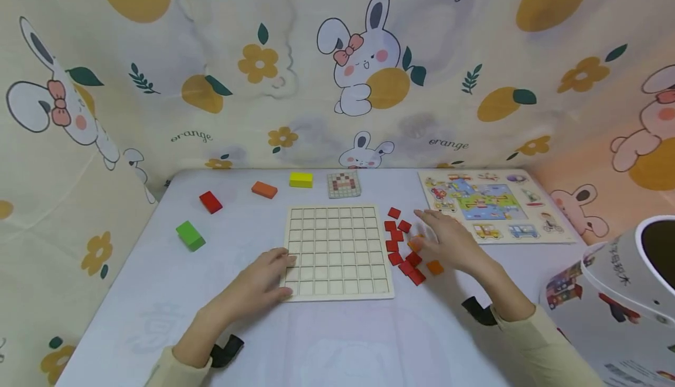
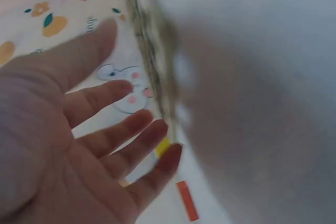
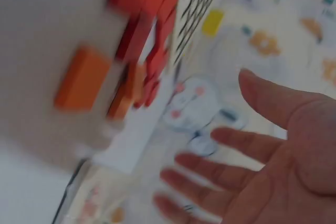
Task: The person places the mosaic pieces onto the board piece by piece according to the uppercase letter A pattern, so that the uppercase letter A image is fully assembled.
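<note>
Grid board [image 1: 337,252] lies mid-worktop [image 1: 369,340]; tile pile [image 1: 403,246] just right, picture puzzle [image 1: 493,205] far right, four blocks [image 1: 211,202] far left

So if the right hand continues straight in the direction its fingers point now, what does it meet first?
The right hand hovers flat, its fingers pointing up-left toward the red tiles. It would probably meet those first, with the grid board beyond, though the height above the table is unclear.
</note>
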Tool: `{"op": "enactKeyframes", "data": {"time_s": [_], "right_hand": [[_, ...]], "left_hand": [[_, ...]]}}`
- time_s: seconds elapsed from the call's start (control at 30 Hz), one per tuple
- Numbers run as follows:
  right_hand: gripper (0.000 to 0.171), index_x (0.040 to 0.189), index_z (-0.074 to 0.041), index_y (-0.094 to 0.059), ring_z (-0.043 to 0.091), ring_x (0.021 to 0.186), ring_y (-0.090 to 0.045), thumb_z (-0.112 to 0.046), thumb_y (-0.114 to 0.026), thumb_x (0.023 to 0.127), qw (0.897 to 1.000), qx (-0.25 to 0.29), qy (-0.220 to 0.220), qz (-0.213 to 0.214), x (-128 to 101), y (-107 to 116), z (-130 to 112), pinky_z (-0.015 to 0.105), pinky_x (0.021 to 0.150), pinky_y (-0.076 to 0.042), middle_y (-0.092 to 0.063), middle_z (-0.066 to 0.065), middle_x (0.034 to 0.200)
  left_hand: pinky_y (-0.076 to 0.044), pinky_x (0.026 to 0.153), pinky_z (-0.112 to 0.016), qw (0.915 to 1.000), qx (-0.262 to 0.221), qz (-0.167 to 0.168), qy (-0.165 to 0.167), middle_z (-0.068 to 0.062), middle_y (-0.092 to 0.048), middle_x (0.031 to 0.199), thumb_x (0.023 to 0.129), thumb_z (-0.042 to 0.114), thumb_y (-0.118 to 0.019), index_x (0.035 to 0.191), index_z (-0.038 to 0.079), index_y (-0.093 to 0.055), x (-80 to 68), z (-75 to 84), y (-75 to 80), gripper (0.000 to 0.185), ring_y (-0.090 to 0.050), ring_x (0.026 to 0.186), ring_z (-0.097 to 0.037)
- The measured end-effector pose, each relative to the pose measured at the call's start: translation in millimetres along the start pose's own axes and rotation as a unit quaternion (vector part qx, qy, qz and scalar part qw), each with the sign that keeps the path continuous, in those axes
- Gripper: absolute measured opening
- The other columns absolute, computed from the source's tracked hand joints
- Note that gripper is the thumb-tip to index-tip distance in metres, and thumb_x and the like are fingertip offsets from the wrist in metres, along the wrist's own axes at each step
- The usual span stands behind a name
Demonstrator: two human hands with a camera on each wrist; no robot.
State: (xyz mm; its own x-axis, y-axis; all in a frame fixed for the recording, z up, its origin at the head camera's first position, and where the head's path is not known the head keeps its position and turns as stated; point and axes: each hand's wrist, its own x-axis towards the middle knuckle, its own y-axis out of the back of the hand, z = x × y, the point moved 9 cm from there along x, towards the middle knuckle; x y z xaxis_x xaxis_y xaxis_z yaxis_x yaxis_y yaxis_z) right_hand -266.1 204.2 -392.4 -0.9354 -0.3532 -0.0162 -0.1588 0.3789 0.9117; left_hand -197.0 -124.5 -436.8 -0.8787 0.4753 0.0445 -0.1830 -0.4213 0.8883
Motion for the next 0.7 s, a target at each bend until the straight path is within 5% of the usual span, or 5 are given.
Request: {"op": "enactKeyframes", "data": {"time_s": [0.1, 0.23, 0.43, 0.7], "right_hand": [[0.050, 0.138, 0.005, -0.053, 0.045, 0.120, -0.053, -0.020, -0.065, 0.097, 0.994, 0.107, 0.004, -0.035, 25.8, -2.0, 17.5, 0.058, 0.096, -0.047, -0.055, 0.027, 0.134], [0.039, 0.128, 0.009, -0.059, 0.036, 0.100, -0.061, -0.013, -0.064, 0.096, 0.980, 0.190, 0.003, -0.064, 63.8, -8.8, 31.4, 0.044, 0.083, -0.054, -0.063, 0.024, 0.116], [0.033, 0.122, 0.006, -0.063, 0.027, 0.088, -0.056, -0.010, -0.067, 0.094, 0.975, 0.201, -0.034, -0.084, 104.4, -23.7, 38.9, 0.035, 0.075, -0.051, -0.062, 0.020, 0.106], [0.022, 0.107, 0.007, -0.066, 0.023, 0.080, -0.050, -0.003, -0.072, 0.088, 0.978, 0.179, -0.047, -0.095, 119.9, -39.8, 43.4, 0.031, 0.070, -0.044, -0.060, 0.014, 0.089]], "left_hand": [[-0.040, 0.107, -0.050, 0.9998, -0.016, -0.010, -0.006, -0.019, -0.044, 0.144, 0.086, 0.021, -0.079, 0.136, 0.003, -0.059, 1.6, -3.7, -6.9, 0.056, -0.044, 0.134, -0.036], [-0.041, 0.107, -0.047, 0.9999, -0.013, -0.005, -0.002, -0.016, -0.043, 0.144, 0.084, 0.021, -0.082, 0.132, 0.006, -0.063, 3.5, -8.7, -8.5, 0.054, -0.042, 0.135, -0.034], [-0.039, 0.109, -0.046, 0.9991, -0.037, -0.018, 0.008, -0.015, -0.040, 0.146, 0.080, 0.021, -0.085, 0.133, 0.006, -0.062, 5.3, -14.4, -11.8, 0.060, -0.039, 0.137, -0.033], [-0.037, 0.110, -0.048, 0.9963, -0.083, -0.023, 0.002, -0.013, -0.039, 0.148, 0.075, 0.027, -0.088, 0.133, 0.009, -0.063, 5.0, -20.3, -13.8, 0.066, -0.037, 0.137, -0.032]]}}
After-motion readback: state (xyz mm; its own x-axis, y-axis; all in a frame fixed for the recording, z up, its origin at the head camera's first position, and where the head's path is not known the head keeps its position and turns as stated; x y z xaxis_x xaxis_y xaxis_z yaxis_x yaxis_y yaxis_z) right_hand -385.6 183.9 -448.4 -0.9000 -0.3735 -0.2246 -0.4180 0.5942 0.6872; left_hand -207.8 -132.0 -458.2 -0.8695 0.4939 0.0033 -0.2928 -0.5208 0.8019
